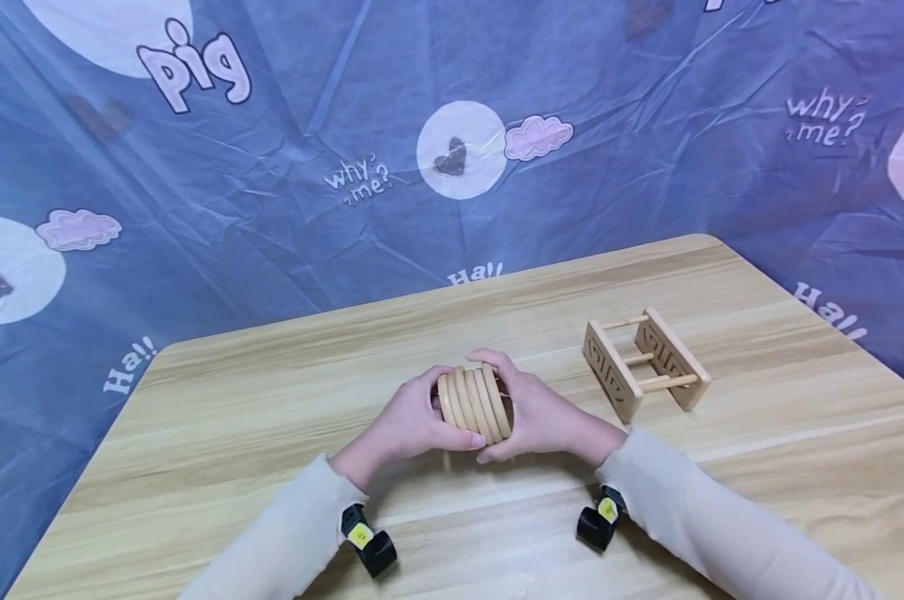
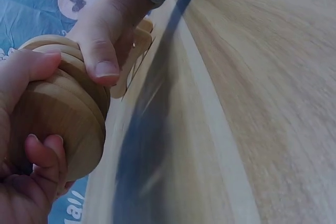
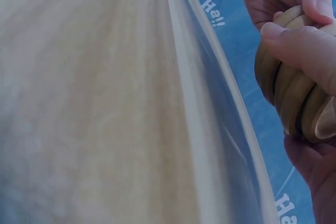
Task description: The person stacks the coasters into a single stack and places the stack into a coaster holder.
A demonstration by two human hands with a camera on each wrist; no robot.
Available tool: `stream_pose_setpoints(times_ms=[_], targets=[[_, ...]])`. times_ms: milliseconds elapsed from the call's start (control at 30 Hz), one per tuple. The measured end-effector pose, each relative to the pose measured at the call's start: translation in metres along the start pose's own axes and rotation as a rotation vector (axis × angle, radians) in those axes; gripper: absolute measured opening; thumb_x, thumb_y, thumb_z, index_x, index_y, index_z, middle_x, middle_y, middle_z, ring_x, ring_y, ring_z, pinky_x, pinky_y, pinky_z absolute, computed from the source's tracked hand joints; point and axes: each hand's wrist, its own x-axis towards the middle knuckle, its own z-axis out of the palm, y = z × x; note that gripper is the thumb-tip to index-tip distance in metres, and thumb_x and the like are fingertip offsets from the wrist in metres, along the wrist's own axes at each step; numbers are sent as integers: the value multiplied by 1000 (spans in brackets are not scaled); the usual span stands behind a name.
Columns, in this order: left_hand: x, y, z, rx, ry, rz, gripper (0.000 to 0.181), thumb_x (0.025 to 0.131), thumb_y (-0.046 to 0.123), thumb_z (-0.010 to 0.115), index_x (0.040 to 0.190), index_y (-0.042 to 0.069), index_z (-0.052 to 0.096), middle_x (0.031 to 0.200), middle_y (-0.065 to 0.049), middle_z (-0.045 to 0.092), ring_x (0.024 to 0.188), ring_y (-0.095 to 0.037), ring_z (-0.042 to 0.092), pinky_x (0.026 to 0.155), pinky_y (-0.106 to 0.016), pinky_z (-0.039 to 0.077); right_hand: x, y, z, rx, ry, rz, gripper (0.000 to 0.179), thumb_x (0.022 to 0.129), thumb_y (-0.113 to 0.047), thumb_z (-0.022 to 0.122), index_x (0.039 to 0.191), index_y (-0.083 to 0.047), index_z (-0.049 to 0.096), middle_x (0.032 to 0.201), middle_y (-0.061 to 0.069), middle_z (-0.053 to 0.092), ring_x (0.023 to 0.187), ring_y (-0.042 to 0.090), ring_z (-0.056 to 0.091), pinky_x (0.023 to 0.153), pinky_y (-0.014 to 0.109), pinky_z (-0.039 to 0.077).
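A stack of round wooden coasters [image 1: 474,405] is held sideways over the table, between both hands. My left hand [image 1: 407,422] grips its left end, the thumb lying along the near side. From the right, my right hand [image 1: 536,411] holds the other end with fingers over the top and thumb below. In the left wrist view, the flat face of the end coaster [image 2: 68,119] shows, with curled fingertips against it. The right wrist view shows the coasters [image 3: 294,85] slightly out of line, with thumbs across their edges.
A small wooden rack [image 1: 609,371] with carved side panels and dowel rods stands right of the hands on the wood-grain table [image 1: 272,400]. A blue printed cloth [image 1: 287,208] hangs behind the table. Each wrist carries a black camera [image 1: 597,527].
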Motion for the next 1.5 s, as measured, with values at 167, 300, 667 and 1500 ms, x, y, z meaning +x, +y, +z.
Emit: stream_pose_setpoints(times_ms=[167,300,667,1500], targets=[[-3,6,-1,69,34,15,80,54,31,88,123,12,53,101,1,63,90,-12,58,83,-31,49,-2,0,0,49,23,-28,106,48,-23,91,131,-13,27,118,8,56,100,18,58,92,36,48],[-4,9,0,114,58,39,80,52,33,88,122,14,54,99,3,64,89,-10,58,82,-30,49,-3,-1,-1,81,41,-62,109,47,-24,92,133,-9,26,122,10,53,103,19,57,95,37,46],[-1,20,8,120,91,103,85,52,35,88,126,14,51,100,3,65,88,-9,59,81,-28,50,-10,-5,-14,83,90,-94,109,50,-23,90,137,-7,27,124,12,50,102,22,57,91,36,49],[20,55,34,121,-12,202,81,52,37,88,121,26,48,94,7,62,84,-8,58,73,-25,51,-37,-14,-60,46,136,11,93,49,-13,87,125,-8,33,107,6,52,89,16,55,78,31,53]])
